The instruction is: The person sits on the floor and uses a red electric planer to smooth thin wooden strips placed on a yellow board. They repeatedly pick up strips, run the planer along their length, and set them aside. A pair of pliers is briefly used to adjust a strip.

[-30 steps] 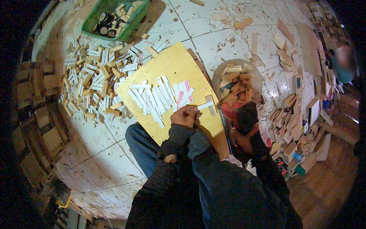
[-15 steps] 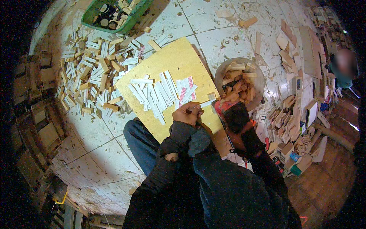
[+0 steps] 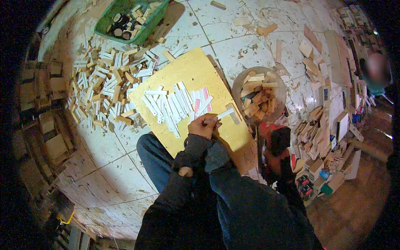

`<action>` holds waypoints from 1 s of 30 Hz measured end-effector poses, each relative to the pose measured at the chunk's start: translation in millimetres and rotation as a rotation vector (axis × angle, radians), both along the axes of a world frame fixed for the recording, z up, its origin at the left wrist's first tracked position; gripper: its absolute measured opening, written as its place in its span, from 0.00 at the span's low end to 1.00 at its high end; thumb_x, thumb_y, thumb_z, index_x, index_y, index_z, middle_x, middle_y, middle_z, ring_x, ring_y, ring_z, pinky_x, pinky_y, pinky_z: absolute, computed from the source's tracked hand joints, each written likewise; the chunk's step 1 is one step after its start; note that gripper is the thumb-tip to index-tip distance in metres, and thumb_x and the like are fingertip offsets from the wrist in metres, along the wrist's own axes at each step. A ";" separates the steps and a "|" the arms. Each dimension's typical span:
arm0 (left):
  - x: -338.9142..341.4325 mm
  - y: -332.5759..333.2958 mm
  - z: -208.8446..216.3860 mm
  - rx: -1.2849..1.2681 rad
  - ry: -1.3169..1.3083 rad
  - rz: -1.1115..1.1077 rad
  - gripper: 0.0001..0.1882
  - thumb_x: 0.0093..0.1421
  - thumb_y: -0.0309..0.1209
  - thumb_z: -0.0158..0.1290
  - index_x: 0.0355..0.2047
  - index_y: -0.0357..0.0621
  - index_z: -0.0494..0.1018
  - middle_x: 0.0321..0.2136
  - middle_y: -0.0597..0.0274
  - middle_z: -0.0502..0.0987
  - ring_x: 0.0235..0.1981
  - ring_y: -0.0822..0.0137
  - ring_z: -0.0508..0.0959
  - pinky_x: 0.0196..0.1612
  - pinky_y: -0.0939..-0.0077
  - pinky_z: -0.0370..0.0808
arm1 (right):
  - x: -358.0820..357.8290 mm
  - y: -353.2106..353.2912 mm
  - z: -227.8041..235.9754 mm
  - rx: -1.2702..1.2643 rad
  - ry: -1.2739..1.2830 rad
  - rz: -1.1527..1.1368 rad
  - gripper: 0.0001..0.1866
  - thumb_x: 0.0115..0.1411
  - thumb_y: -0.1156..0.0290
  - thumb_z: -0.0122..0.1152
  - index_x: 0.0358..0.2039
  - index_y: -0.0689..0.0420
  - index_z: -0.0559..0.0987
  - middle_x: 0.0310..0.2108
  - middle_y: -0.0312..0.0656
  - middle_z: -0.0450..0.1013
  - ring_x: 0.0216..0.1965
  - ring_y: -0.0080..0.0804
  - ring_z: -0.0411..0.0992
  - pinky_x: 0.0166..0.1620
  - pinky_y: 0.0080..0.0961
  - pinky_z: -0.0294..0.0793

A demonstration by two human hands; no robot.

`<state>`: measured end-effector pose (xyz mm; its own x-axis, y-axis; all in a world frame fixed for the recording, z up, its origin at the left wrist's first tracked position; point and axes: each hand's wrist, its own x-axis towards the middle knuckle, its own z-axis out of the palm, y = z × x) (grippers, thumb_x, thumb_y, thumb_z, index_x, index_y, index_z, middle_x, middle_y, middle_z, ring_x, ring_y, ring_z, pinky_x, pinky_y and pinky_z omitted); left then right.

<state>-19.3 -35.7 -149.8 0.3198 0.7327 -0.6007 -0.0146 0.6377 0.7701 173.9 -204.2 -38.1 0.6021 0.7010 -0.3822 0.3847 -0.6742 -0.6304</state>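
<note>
The left hand (image 3: 204,126) is pinching a white strip (image 3: 226,113), the right hand (image 3: 273,159) gripping a tool (image 3: 280,139); toward ten o'clock, loose strips (image 3: 170,122) are seemingly waiting, piled pieces (image 3: 117,92) (probably finished) beyond.

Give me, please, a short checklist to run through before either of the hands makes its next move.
1. White strip gripped by the left hand: ok.
2. Strip's far end at the small wood piece on the yellow board: ok; whether they are fastened, cannot tell.
3. Red-and-black tool in the right hand: ok.
4. Left hand apart from the tool: ok.
5. Tool's working tip in plain sight: not ok, dark and blurred.
</note>
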 end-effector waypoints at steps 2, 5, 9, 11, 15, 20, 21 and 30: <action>0.7 -1.6 -0.6 -0.025 -0.035 -0.017 0.08 0.59 0.27 0.54 0.35 0.32 0.75 0.26 0.56 0.79 0.24 0.72 0.79 0.28 0.80 0.75 | -0.6 -6.4 0.9 -0.113 0.027 -0.016 0.13 0.51 0.71 0.62 0.38 0.56 0.75 0.27 0.36 0.73 0.26 0.24 0.71 0.28 0.21 0.71; 3.3 -3.7 -1.3 -0.046 -0.041 -0.034 0.08 0.59 0.27 0.54 0.34 0.32 0.75 0.28 0.53 0.80 0.25 0.69 0.80 0.28 0.77 0.76 | -1.8 -0.8 3.3 -0.190 0.201 -0.107 0.15 0.51 0.72 0.61 0.40 0.57 0.75 0.31 0.38 0.74 0.31 0.28 0.72 0.35 0.26 0.73; 6.1 -4.0 0.7 0.007 0.104 -0.061 0.07 0.59 0.26 0.54 0.30 0.33 0.76 0.23 0.58 0.79 0.23 0.72 0.78 0.26 0.79 0.75 | -1.7 31.7 1.4 -0.085 0.112 0.127 0.15 0.52 0.72 0.59 0.42 0.57 0.74 0.36 0.41 0.73 0.38 0.31 0.71 0.44 0.31 0.72; 6.8 -3.9 2.8 0.034 0.144 -0.072 0.06 0.58 0.26 0.54 0.29 0.34 0.76 0.21 0.60 0.79 0.21 0.74 0.77 0.25 0.80 0.74 | 0.5 53.6 3.0 -0.027 -0.022 0.393 0.16 0.52 0.72 0.58 0.43 0.57 0.74 0.38 0.42 0.73 0.41 0.33 0.71 0.46 0.32 0.72; 9.0 -5.8 5.3 0.009 0.127 -0.009 0.06 0.58 0.27 0.55 0.27 0.35 0.76 0.20 0.62 0.78 0.20 0.75 0.76 0.24 0.80 0.74 | 2.8 94.8 15.4 0.152 -0.169 0.781 0.18 0.51 0.72 0.57 0.44 0.58 0.74 0.41 0.46 0.73 0.44 0.38 0.71 0.49 0.32 0.70; 11.7 -6.7 2.3 -0.084 0.086 0.023 0.06 0.58 0.27 0.55 0.27 0.36 0.76 0.18 0.63 0.77 0.18 0.76 0.75 0.22 0.80 0.72 | 0.9 108.1 24.6 -0.019 0.062 0.640 0.20 0.49 0.73 0.56 0.45 0.58 0.73 0.44 0.46 0.73 0.48 0.42 0.71 0.52 0.33 0.69; 11.2 -6.7 2.2 -0.093 0.082 0.010 0.06 0.58 0.27 0.55 0.27 0.37 0.76 0.18 0.63 0.77 0.18 0.76 0.75 0.22 0.80 0.72 | 0.7 107.0 22.3 -0.035 0.066 0.633 0.20 0.49 0.73 0.55 0.45 0.57 0.73 0.44 0.46 0.73 0.48 0.41 0.71 0.52 0.33 0.69; 7.2 -5.0 8.8 0.035 0.199 -0.096 0.08 0.59 0.30 0.54 0.27 0.39 0.76 0.17 0.65 0.77 0.18 0.77 0.75 0.22 0.80 0.71 | 4.9 96.4 3.6 0.008 -0.062 0.729 0.23 0.53 0.71 0.54 0.52 0.55 0.70 0.51 0.47 0.68 0.55 0.39 0.63 0.59 0.30 0.59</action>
